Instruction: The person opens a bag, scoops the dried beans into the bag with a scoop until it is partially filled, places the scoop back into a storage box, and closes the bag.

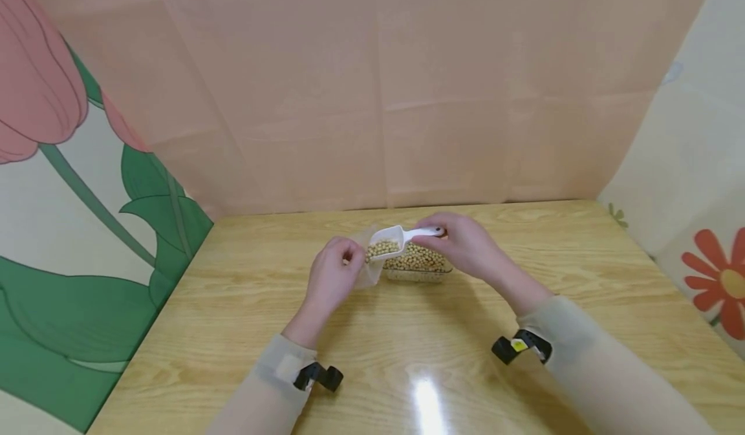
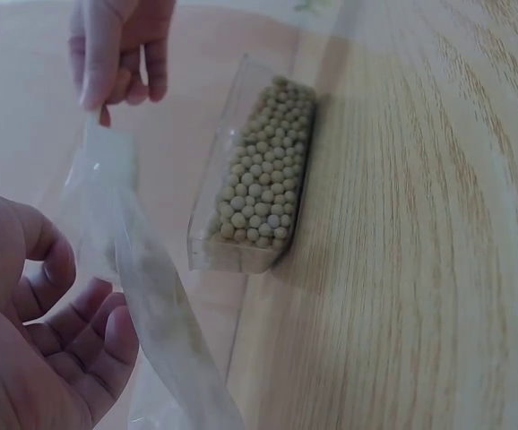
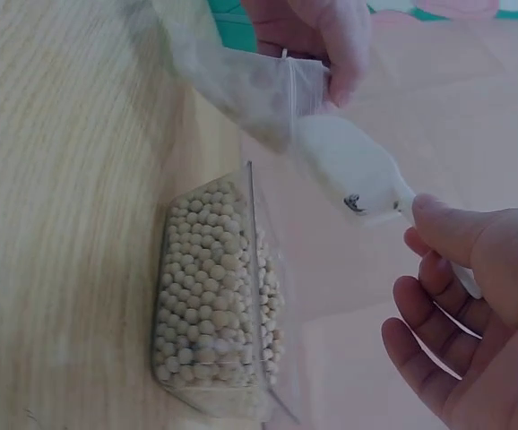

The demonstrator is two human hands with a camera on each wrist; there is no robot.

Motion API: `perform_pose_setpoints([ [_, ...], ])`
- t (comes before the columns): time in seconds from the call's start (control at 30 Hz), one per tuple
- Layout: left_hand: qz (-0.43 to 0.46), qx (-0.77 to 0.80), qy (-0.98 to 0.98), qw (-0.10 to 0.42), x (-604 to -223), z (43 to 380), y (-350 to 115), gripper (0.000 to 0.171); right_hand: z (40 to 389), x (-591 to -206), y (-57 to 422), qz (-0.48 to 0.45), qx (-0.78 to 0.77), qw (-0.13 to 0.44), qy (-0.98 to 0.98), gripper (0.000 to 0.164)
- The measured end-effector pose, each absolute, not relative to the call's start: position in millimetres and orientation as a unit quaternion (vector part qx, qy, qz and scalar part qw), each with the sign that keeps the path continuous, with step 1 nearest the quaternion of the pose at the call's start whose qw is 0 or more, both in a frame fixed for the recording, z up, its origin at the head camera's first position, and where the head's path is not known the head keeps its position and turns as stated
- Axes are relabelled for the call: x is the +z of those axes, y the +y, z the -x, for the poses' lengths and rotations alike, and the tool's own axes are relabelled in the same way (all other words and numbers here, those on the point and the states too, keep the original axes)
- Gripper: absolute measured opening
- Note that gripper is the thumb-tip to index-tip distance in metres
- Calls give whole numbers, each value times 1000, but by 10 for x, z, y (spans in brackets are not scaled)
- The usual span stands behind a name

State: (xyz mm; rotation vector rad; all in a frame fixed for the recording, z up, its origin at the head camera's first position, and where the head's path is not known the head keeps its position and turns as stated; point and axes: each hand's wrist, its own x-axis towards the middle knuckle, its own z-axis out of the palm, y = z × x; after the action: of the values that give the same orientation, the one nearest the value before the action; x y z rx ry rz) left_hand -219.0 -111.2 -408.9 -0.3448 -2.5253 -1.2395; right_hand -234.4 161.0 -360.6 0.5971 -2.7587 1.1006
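Observation:
My right hand (image 1: 468, 247) grips the handle of a white scoop (image 1: 388, 233) between thumb and fingers. Round beige beans, like soybeans (image 1: 383, 248), lie in its bowl. A clear plastic zip bag (image 1: 367, 278) is pinched at its mouth by my left hand (image 1: 334, 270). The scoop's front end sits within that mouth, as the right wrist view shows with the scoop (image 3: 353, 166) tilted toward the bag (image 3: 241, 90). Below and beside both hands, a clear box (image 1: 414, 277) stands full of the same beans. The bag's lower part is blurred in the wrist views.
The wooden table (image 1: 396, 344) carries the bean box (image 2: 241, 260) near its far side. Behind it hangs a pink cloth backdrop (image 1: 372, 99). Flower-printed panels (image 1: 75, 306) flank the table. Each sleeve bears a black wrist camera (image 1: 505, 350).

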Motion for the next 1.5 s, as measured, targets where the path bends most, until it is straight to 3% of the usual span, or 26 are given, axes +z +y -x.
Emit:
perform_pose_setpoints([
  [0.7,91,-453,-876,137,-4107,2193,-1127,21,2296,-3460,1425,-260,238,152,-923,27],
  [1.5,87,-446,-880,140,-4086,2201,-1150,19,2256,-3466,1705,-222,336,122,-907,27],
])
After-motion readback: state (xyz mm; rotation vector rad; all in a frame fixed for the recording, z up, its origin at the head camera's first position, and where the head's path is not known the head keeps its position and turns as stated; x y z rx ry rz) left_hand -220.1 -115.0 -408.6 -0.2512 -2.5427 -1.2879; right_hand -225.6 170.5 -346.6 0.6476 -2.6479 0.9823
